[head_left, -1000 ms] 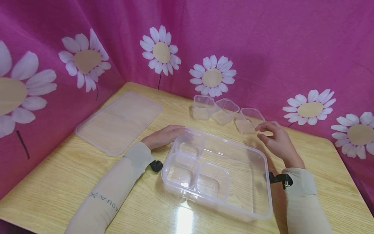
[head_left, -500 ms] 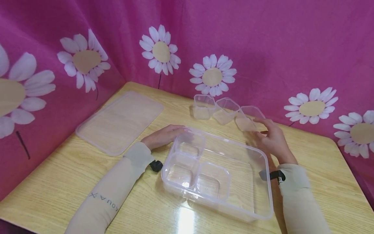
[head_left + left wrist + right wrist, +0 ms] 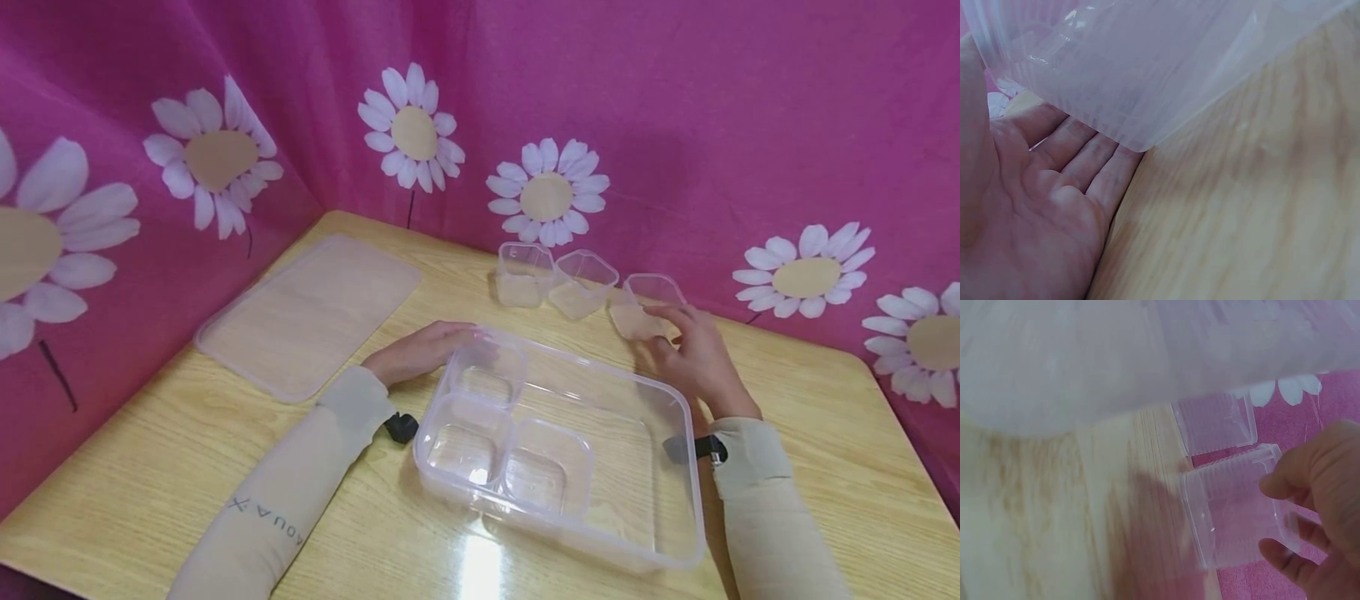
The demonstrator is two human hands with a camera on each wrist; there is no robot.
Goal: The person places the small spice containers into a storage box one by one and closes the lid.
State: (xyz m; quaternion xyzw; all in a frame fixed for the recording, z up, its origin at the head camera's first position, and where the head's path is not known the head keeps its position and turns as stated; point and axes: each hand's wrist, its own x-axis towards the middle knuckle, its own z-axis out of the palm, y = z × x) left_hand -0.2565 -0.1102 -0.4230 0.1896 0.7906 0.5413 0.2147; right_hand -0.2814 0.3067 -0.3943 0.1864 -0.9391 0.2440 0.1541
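A clear plastic food box lies on the wooden table in the head view. Three small square cups sit inside it: a far-left cup, a near-left cup and a middle cup. My left hand rests with fairly straight fingers against the box's far-left corner; the left wrist view has these fingers at the box's wall. Beyond the box, my right hand pinches the edge of a clear cup, the rightmost of a back row. Its fingertips are partly seen through plastic.
At the back stand two more clear cups, a left one and a tilted-looking one. A flat translucent lid lies at the left of the table. A pink flowered cloth hangs behind.
My right hand has moved left and closed on the rightmost back cup, which has shifted slightly. The left hand and the box stay about where they were.
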